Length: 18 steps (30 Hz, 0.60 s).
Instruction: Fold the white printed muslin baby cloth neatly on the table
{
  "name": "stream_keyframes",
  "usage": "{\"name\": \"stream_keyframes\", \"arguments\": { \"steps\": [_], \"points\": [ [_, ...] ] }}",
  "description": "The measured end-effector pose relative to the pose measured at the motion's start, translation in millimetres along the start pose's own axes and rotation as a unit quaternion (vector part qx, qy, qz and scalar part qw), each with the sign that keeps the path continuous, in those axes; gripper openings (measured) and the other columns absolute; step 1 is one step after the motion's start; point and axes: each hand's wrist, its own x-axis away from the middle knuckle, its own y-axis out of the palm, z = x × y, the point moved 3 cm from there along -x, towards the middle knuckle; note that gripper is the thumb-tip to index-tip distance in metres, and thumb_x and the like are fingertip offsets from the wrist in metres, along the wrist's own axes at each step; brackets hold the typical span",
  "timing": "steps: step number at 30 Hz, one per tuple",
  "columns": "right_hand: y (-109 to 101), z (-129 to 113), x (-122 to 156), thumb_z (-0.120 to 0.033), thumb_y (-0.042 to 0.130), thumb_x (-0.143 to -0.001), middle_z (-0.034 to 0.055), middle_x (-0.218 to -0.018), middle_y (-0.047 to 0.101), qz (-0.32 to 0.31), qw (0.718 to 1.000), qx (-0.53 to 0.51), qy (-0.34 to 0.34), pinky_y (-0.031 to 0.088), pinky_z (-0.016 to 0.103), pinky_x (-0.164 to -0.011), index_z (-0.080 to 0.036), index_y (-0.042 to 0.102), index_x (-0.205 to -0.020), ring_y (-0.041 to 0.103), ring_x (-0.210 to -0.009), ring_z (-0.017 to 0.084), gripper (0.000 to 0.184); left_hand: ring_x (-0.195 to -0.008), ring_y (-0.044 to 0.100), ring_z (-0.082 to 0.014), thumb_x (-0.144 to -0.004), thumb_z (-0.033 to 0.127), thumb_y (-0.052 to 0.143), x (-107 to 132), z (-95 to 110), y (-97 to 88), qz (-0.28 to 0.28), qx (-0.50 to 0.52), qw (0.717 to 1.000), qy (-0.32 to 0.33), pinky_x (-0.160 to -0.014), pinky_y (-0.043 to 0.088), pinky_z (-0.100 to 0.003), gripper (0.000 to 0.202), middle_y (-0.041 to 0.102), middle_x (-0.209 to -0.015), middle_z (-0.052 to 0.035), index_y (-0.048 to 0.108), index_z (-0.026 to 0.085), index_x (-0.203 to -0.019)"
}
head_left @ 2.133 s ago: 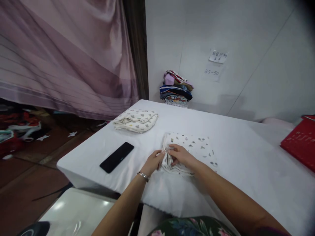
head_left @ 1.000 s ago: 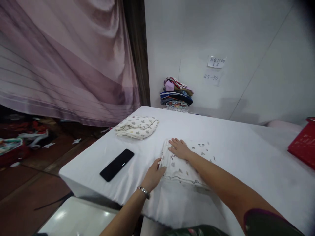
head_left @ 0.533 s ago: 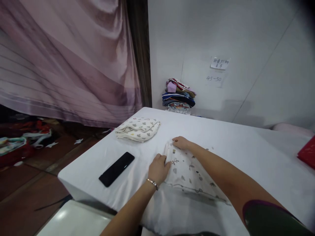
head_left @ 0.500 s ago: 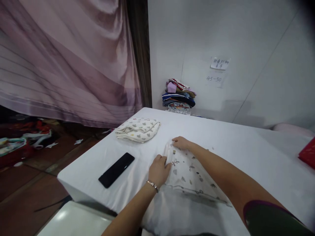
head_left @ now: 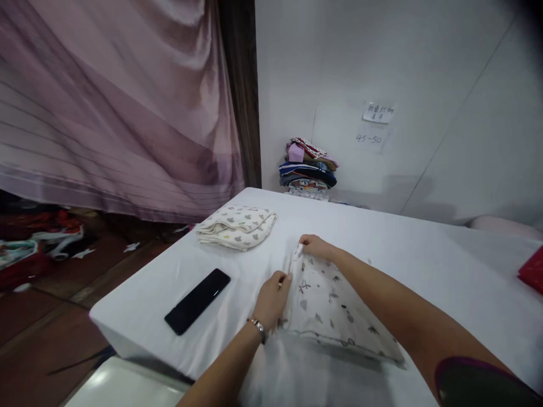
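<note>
A white cloth [head_left: 324, 308] with small grey and brown leaf-like prints lies folded on the white-covered table. My right hand [head_left: 316, 247] pinches its far left corner, lifting that edge a little. Lower on the same left edge, my left hand [head_left: 274, 297] has thumb and fingers closed on the fabric; a metal bracelet [head_left: 257, 328] circles that wrist. My right forearm hides part of the cloth's right side. Left of the hands, a second folded cloth [head_left: 240, 227], cream with grey prints, sits apart, and a black phone [head_left: 197, 301] lies nearer to me.
The white table [head_left: 139, 294] has its left edge beside a tiled floor. A pile of folded textiles [head_left: 309, 167] stands by the wall at the back. Pink curtains [head_left: 127, 102] hang at left. A white stool [head_left: 127, 384] is at the lower left, a red object [head_left: 532, 270] far right.
My right hand has drawn the cloth's far corner slightly right and up. The left hand has closed more on the near part of the edge. The view has shifted slightly.
</note>
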Motion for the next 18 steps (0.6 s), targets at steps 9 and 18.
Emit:
{"name": "stream_keyframes", "arguments": {
  "steps": [9,18],
  "points": [
    [23,9,-12,-0.008,0.041,-0.058,-0.0027,-0.072,0.063,0.032,0.998,-0.045,-0.028,0.044,0.021,-0.063,-0.017,0.06,-0.081,0.056,-0.065,0.011,0.032,-0.064,0.055,-0.0147,-0.078,0.041,0.047,-19,-12,4.6,-0.038,0.041,0.998,-0.041,-0.06,0.036,-0.025,0.031,0.063,-0.069,-0.0015,0.062,0.018,-0.092],
    [37,12,-11,-0.005,0.042,-0.062,0.0001,-0.095,0.067,0.054,0.997,0.054,-0.031,0.045,0.026,-0.079,-0.018,0.062,-0.099,0.059,-0.086,0.015,0.045,-0.064,0.053,-0.0135,-0.079,0.036,0.046,-22,-19,4.1,-0.028,-0.022,0.999,-0.022,-0.059,0.033,-0.024,0.026,0.062,-0.067,-0.002,0.062,0.017,-0.07]
  ]
}}
